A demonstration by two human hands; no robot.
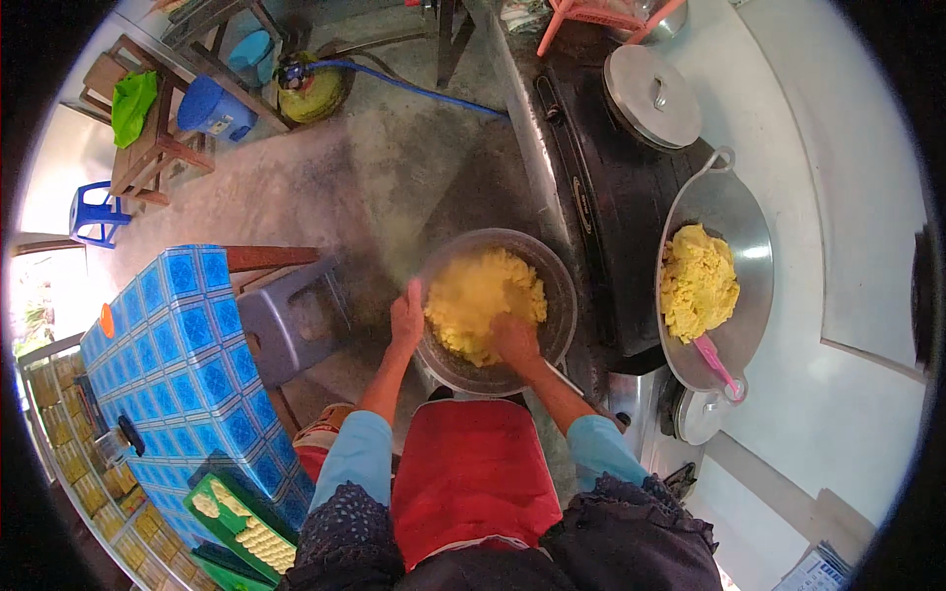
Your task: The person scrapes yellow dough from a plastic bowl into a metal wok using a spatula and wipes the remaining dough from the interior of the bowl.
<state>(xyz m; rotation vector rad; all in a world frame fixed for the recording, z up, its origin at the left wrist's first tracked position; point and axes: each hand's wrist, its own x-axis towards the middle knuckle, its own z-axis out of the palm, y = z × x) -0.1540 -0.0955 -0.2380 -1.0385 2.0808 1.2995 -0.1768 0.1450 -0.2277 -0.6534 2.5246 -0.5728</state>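
Note:
A wide metal basin (564,295) stands in front of me, holding a crumbly yellow dough (473,295). My left hand (407,313) grips the basin's left rim, closed round the edge. Into the dough at the lower right presses my right hand (514,340); its fingers are sunk in or blurred, so their shape is hidden. Steam or blur softens the dough's upper left. To the right, a big metal wok (754,266) holds another heap of the yellow dough (700,281), with a pink spatula (716,362) sticking out of it.
A black gas stove (631,217) on the right carries a lidded pot (652,96). On the left are a grey plastic stool (296,320) and a table with a blue checked cloth (192,345), where a green tray (241,527) holds shaped dough pieces. A gas cylinder (308,94) stands farther off.

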